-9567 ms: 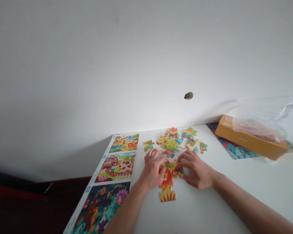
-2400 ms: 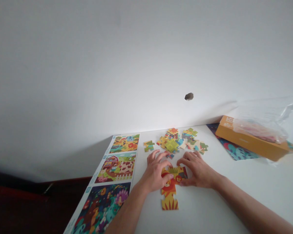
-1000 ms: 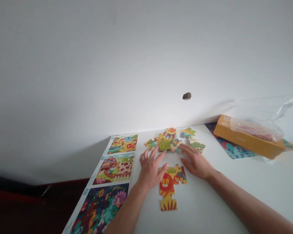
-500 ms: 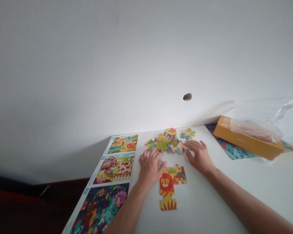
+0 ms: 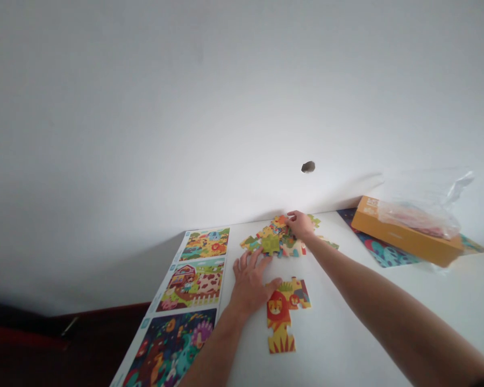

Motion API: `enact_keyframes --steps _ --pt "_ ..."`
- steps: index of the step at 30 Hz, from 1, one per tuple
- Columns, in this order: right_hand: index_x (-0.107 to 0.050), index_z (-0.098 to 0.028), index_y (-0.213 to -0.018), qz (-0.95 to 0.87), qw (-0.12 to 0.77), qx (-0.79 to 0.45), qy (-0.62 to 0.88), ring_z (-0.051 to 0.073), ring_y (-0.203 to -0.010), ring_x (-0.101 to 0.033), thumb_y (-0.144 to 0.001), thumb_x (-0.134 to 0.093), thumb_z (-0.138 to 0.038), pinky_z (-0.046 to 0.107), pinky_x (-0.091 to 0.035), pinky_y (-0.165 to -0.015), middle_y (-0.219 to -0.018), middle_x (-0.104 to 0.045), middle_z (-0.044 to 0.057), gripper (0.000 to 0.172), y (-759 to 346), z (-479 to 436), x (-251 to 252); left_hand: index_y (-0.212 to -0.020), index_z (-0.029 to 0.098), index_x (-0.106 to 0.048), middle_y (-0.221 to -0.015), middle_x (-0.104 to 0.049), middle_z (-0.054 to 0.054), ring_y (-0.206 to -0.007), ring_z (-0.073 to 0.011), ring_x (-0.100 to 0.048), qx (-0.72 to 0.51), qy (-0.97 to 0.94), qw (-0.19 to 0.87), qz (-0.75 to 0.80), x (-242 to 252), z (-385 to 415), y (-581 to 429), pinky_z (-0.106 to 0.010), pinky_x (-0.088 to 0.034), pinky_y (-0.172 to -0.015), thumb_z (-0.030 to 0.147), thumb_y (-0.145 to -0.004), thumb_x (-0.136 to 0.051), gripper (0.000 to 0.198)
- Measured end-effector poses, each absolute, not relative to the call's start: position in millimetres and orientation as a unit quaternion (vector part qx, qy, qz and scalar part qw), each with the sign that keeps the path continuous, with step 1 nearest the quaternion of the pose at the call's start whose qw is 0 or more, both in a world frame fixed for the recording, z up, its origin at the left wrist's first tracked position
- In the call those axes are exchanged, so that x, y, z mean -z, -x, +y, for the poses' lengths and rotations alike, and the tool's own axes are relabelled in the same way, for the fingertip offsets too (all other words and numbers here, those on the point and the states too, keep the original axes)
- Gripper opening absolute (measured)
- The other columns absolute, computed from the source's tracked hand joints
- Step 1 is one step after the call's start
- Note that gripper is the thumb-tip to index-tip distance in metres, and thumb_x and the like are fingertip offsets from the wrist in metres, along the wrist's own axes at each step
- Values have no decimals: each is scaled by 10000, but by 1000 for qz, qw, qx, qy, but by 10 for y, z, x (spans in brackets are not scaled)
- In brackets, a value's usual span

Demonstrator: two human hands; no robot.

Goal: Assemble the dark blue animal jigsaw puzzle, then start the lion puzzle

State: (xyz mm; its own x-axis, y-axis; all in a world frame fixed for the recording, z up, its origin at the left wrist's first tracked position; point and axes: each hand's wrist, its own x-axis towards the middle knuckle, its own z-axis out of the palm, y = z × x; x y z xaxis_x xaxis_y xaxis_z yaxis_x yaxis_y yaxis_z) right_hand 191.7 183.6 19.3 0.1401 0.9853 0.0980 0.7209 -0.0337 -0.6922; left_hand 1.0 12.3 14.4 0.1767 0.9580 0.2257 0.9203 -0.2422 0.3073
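The heap of cardboard jigsaw pieces [image 5: 276,239] lies on a white surface [image 5: 347,328], just beyond the lion section [image 5: 278,314], a small group of joined pieces showing a lion in orange and yellow. The heap's long axis runs sideways across the view, along the far edge of the surface, with a few green pieces trailing off to the right. The lion section's long axis runs the other way, toward and away from the person: the lion's head faces up toward the heap, and the grass-tuft piece at the foot points back at the person. The right hand [image 5: 300,224] sits over the far side of the heap, its arm passing diagonally beside the lion section, and its fingers curl down onto the pieces; whether they pinch one cannot be told. The left hand [image 5: 250,279] is nearer the lion section, spread with fingers splayed, its thumb just beside that section's left edge. Left of the lion section lies a printed sheet of puzzle scenes [image 5: 193,282]; well to its right, an orange cardboard box [image 5: 403,231] with a clear plastic bag [image 5: 417,217] rests on a dark blue printed sheet [image 5: 381,252].
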Motion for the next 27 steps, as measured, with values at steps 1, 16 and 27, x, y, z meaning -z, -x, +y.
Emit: enact_keyframes --steps 1,16,27 --pt "-685 -221 -1091 -611 327 -215 688 222 -922 -671 -804 -637 -266 381 -446 -878 -924 -756 27 295 -1941 1863 -200 -1265 301 -612 -1473 -475 -57 -1352 -376 -343 -190 -766 51 612 -141 123 -8 -587 -258 -1108 477 -779 -706 526" --pt "-658 -167 -1043 -565 458 -263 634 205 -766 -692 -878 -488 -327 301 -524 -671 -929 -738 92 286 -2494 1394 -413 -1255 296 -626 -1471 -474 -46 -1344 -368 -348 -212 -775 48 594 -121 135 54 -574 -283 -1104 430 -800 -696 480" --pt "-677 -216 -996 -829 325 -214 401 200 -881 -610 -991 -444 -269 333 -481 -797 -936 -686 71 239 -2525 325 -114 -1368 281 -529 -1332 -611 -13 -1360 -311 -319 -263 -843 120 453 -235 31 -60 -477 -259 -1164 208 -751 -756 662"
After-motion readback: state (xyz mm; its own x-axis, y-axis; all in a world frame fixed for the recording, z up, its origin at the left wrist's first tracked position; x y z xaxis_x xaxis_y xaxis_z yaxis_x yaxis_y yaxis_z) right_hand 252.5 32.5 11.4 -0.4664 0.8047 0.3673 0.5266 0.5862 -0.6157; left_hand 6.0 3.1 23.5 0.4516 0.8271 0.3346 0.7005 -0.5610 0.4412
